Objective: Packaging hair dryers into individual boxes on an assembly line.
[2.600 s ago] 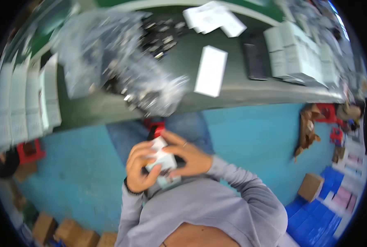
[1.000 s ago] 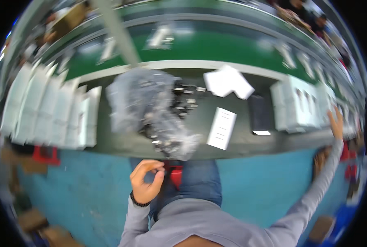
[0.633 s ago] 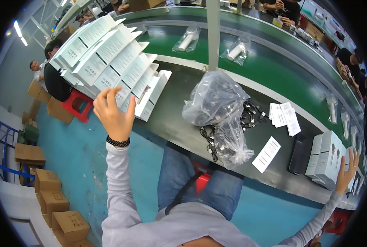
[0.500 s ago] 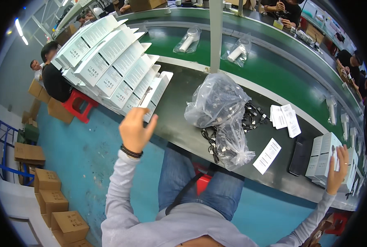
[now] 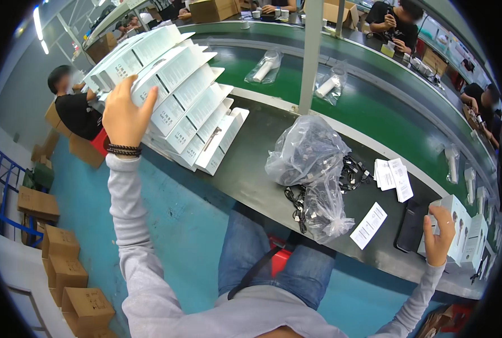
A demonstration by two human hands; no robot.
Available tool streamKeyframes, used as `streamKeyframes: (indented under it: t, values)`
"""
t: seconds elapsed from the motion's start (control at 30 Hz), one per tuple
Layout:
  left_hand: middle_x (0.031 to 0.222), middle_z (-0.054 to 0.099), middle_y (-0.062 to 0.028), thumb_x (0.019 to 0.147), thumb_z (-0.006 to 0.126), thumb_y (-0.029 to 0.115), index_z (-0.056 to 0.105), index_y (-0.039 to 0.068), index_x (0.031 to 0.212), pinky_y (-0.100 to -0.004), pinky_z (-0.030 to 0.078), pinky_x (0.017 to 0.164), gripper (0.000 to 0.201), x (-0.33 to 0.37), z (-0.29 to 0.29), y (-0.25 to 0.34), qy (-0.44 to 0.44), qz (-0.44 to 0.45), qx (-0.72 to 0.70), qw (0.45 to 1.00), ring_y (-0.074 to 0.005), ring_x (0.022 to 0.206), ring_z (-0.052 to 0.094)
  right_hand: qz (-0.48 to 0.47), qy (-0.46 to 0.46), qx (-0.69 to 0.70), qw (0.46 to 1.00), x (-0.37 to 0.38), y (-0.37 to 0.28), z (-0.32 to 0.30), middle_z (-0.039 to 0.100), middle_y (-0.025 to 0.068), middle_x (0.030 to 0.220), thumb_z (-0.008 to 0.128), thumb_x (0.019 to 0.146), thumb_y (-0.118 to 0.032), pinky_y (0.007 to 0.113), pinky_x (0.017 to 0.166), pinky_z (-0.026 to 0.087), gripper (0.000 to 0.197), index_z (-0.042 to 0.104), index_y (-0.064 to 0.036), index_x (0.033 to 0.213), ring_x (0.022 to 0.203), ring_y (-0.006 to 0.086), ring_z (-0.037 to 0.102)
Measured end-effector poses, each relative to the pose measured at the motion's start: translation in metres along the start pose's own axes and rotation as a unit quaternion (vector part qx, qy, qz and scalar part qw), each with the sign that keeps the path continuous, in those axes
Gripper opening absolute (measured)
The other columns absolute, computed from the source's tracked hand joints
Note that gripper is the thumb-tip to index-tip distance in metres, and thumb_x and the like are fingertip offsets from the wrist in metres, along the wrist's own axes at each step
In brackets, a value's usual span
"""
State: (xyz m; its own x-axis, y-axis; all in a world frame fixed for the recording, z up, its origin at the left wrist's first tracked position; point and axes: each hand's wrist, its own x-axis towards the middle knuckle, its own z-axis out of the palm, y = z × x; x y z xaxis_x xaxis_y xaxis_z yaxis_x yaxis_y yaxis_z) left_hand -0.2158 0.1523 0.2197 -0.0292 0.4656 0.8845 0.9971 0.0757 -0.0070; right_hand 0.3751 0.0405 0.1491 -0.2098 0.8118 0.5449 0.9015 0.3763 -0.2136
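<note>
My left hand (image 5: 127,115) is at the tall, leaning stack of white boxes (image 5: 175,118) on the left, with thumb and fingers apart. It overlaps the boxes' near side; whether it touches them I cannot tell. On the right, my right hand (image 5: 440,236) is beside a few upright white boxes (image 5: 460,228) with pictures on them. Its fingers are bent, its thumb stands apart, and nothing shows in it. A dark phone-like slab (image 5: 410,226) lies just left of that hand, and a printed white slip (image 5: 369,225) is farther left.
Mid-bench sit clear plastic bags (image 5: 304,149) and black cables (image 5: 357,173), with white leaflets (image 5: 396,179) to their right. Behind a pale post (image 5: 310,67), a green conveyor belt (image 5: 380,110) carries bagged white items (image 5: 265,69). Cartons (image 5: 68,273) stand on the floor. Other people sit nearby.
My left hand has moved up and left, from the stack's near end to farther along it. My right hand has shifted slightly left, its fingers more bent. The view has turned a little.
</note>
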Motion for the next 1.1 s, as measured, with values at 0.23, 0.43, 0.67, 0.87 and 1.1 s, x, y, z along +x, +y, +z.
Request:
streamKeyframes:
  t: [0.23,0.43,0.67,0.87,1.1]
  values:
    - [0.098,0.062,-0.0150,0.080,0.067,0.027,0.059,0.004,0.100,-0.0362,0.047,0.076,0.031,0.001,0.001,-0.005,-0.073,0.008,-0.025,0.997,-0.0316,0.092,0.060,0.005,0.025,-0.024,0.999,0.005,-0.010,-0.014,0.065,0.0130,0.086,0.061,0.080,-0.002,0.038,0.086,0.045,0.010,0.063,0.0020,0.089,0.085,0.0298,0.062]
    - [0.097,0.059,-0.0119,0.077,0.072,0.022,0.057,0.002,0.104,-0.0345,0.049,0.070,0.036,-0.004,-0.010,-0.009,0.009,0.011,-0.157,0.988,-0.0226,0.088,0.058,-0.059,0.042,0.016,0.997,0.034,-0.042,-0.002,0.065,0.0120,0.083,0.063,0.078,-0.001,0.040,0.087,0.047,0.010,0.064,0.0017,0.087,0.084,0.0291,0.063]
    - [0.115,0.052,-0.0121,0.070,0.079,0.018,0.049,0.004,0.114,-0.0362,0.047,0.087,0.055,-0.036,-0.031,0.024,0.121,0.039,-0.318,0.939,-0.0234,0.104,0.053,-0.099,-0.024,0.231,0.968,0.050,-0.074,0.024,0.064,0.0141,0.090,0.064,0.081,-0.036,0.043,0.088,0.047,0.046,0.057,0.0002,0.108,0.086,0.0269,0.062]
    - [0.122,0.047,-0.0198,0.063,0.084,0.027,0.041,0.017,0.120,-0.0440,0.046,0.086,0.072,-0.116,-0.063,0.082,0.073,0.156,-0.431,0.886,-0.0344,0.106,0.051,0.100,-0.094,0.684,0.717,0.075,-0.158,0.082,0.028,0.0207,0.140,0.069,0.069,-0.062,0.047,0.088,0.048,0.117,-0.008,-0.0176,0.146,0.119,0.0351,0.046]
    - [0.132,0.038,-0.0189,0.045,0.089,0.050,0.037,0.027,0.131,-0.0441,0.042,0.086,0.102,-0.175,-0.073,0.116,-0.088,0.140,-0.564,0.809,-0.0383,0.114,0.043,0.200,-0.186,0.742,0.613,0.084,-0.171,0.116,0.045,0.0153,0.122,0.066,0.080,-0.015,0.039,0.077,0.056,0.073,0.022,-0.0086,0.139,0.110,0.0275,0.054]
